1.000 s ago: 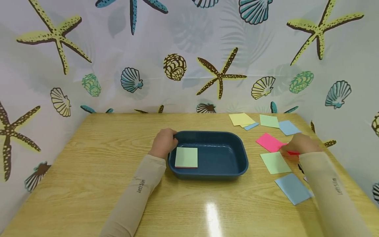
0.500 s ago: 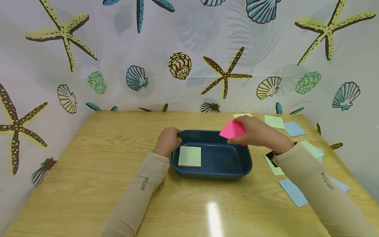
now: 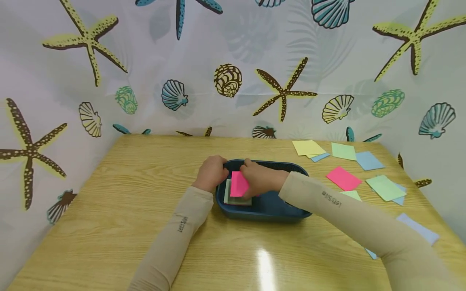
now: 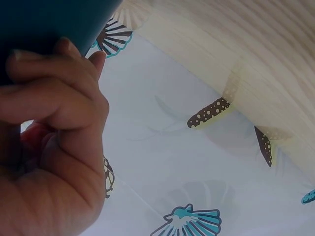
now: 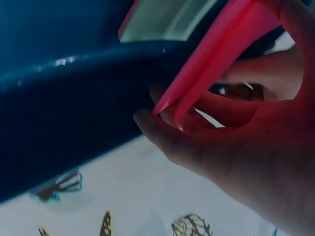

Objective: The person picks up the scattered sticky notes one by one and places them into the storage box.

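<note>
My left hand (image 3: 211,173) grips the left end of the dark blue tray (image 3: 262,215); in the left wrist view the fingers of this hand (image 4: 54,113) curl over the tray's wall (image 4: 44,24). Inside the tray at the left lies a stack of square notes with a pale green one (image 3: 236,201) on top. Just above that stack, my right hand (image 3: 263,178) pinches pink notes (image 3: 238,184). The right wrist view shows the pink notes (image 5: 211,54) bent between thumb and fingers of the hand (image 5: 246,147), beside the green-topped stack (image 5: 160,22).
Right of the tray, loose notes are spread over the wooden table (image 3: 145,169): a pink one (image 3: 344,178), yellow (image 3: 307,147), green (image 3: 386,187), blue (image 3: 369,160) and a pale lilac one (image 3: 417,228). A patterned cloth (image 3: 196,52) hangs behind.
My right hand has picked up pink notes from the right side of the table and carried them left over the tray. My left hand keeps its grip; the view has shifted slightly.
</note>
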Motion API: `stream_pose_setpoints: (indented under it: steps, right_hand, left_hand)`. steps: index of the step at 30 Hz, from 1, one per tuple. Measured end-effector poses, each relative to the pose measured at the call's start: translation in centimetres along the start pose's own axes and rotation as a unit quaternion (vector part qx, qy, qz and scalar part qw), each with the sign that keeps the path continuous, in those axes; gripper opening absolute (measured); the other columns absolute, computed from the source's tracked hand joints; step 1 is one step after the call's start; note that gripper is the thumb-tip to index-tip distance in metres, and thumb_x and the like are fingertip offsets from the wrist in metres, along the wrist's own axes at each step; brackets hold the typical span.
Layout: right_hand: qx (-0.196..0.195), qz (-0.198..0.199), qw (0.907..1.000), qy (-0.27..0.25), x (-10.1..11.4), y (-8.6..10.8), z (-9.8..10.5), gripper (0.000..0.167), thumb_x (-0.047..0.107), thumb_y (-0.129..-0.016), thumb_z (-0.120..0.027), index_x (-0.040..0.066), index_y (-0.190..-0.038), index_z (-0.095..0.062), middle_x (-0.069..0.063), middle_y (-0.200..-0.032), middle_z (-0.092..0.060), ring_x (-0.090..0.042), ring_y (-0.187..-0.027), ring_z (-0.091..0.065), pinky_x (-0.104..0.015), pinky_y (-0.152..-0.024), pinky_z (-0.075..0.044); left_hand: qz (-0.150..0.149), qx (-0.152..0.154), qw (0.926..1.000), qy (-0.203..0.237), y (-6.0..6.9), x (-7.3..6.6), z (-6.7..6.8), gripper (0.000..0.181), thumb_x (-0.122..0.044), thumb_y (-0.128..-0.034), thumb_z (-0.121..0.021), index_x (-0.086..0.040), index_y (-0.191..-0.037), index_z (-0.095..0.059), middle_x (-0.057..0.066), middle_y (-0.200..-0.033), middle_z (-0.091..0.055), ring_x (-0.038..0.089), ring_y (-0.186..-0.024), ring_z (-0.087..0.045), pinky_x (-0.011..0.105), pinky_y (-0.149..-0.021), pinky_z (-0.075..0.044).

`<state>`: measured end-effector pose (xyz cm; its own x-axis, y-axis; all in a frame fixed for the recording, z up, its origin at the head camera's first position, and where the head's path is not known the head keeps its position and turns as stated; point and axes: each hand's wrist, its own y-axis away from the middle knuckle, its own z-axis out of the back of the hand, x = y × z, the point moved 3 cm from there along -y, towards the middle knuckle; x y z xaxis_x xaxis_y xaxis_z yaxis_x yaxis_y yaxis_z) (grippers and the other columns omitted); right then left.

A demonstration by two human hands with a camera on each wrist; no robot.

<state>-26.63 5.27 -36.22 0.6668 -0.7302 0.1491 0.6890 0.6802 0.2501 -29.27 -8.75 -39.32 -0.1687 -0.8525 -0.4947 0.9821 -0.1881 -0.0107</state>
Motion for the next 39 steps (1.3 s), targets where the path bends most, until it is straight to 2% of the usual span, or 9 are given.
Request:
stream_pose_setpoints:
  steps: [3, 7, 13, 23, 34, 39]
  right_hand:
    - [0.026, -0.008, 0.9996, 0.005, 0.2, -1.0, -0.8, 0.067, 0.038, -0.077, -0.078, -0.008, -0.119, -0.056, -0.014, -0.105, -0.050, -0.023, -0.089, -0.046, -0.035, -0.075, -0.047]
    - [0.042, -0.030, 0.9987, -0.005, 0.1, -1.8, -1.3, 0.068, 0.041, -0.077, -0.078, -0.007, -0.121, -0.058, -0.014, -0.106, -0.050, -0.024, -0.091, -0.045, -0.038, -0.074, -0.047]
    - [0.038, -0.041, 0.9983, -0.017, -0.1, -2.5, -1.7, 0.063, 0.040, -0.075, -0.079, -0.003, -0.117, -0.061, -0.011, -0.102, -0.050, -0.023, -0.089, -0.046, -0.036, -0.068, -0.045]
    - [0.043, -0.054, 0.9975, -0.013, 0.3, -2.9, -2.2, 0.062, 0.041, -0.073, -0.080, 0.000, -0.116, -0.062, -0.010, -0.102, -0.053, -0.023, -0.092, -0.051, -0.041, -0.075, -0.050]
    - [0.043, -0.056, 0.9974, -0.015, 0.2, -3.1, -2.6, 0.068, 0.042, -0.071, -0.082, -0.001, -0.119, -0.060, -0.012, -0.104, -0.053, -0.025, -0.094, -0.051, -0.043, -0.078, -0.051]
    - [0.036, -0.051, 0.9980, -0.010, 0.4, -3.1, -2.7, 0.068, 0.041, -0.070, -0.083, -0.002, -0.118, -0.060, -0.012, -0.105, -0.053, -0.025, -0.094, -0.052, -0.044, -0.078, -0.051]
  left_hand:
    - [-0.003, 0.001, 1.0000, 0.002, -0.1, 0.0, 0.0, 0.033, -0.003, -0.0887, -0.059, -0.002, -0.121, -0.067, 0.014, -0.114, -0.067, 0.023, -0.089, -0.063, 0.037, -0.079, -0.052]
    - [0.001, 0.002, 1.0000, 0.001, -0.1, 0.1, -0.1, 0.034, -0.005, -0.0899, -0.059, -0.002, -0.124, -0.065, 0.014, -0.118, -0.066, 0.022, -0.090, -0.064, 0.037, -0.080, -0.052]
    - [0.000, -0.005, 1.0000, -0.004, -0.1, 0.2, -0.1, 0.034, -0.005, -0.0896, -0.060, -0.002, -0.123, -0.065, 0.015, -0.118, -0.066, 0.023, -0.093, -0.064, 0.037, -0.079, -0.053]
    - [0.000, -0.007, 1.0000, -0.006, -0.1, 0.1, 0.0, 0.034, -0.005, -0.0892, -0.060, -0.002, -0.123, -0.065, 0.015, -0.118, -0.066, 0.026, -0.098, -0.064, 0.038, -0.083, -0.052]
    - [0.009, -0.002, 1.0000, 0.000, 0.0, 0.0, 0.1, 0.035, -0.004, -0.0892, -0.060, -0.002, -0.124, -0.065, 0.015, -0.119, -0.065, 0.024, -0.095, -0.064, 0.038, -0.082, -0.052]
    - [0.002, -0.009, 1.0000, -0.003, 0.1, 0.0, 0.1, 0.035, -0.004, -0.0885, -0.060, -0.001, -0.123, -0.065, 0.016, -0.119, -0.065, 0.024, -0.092, -0.064, 0.037, -0.079, -0.053]
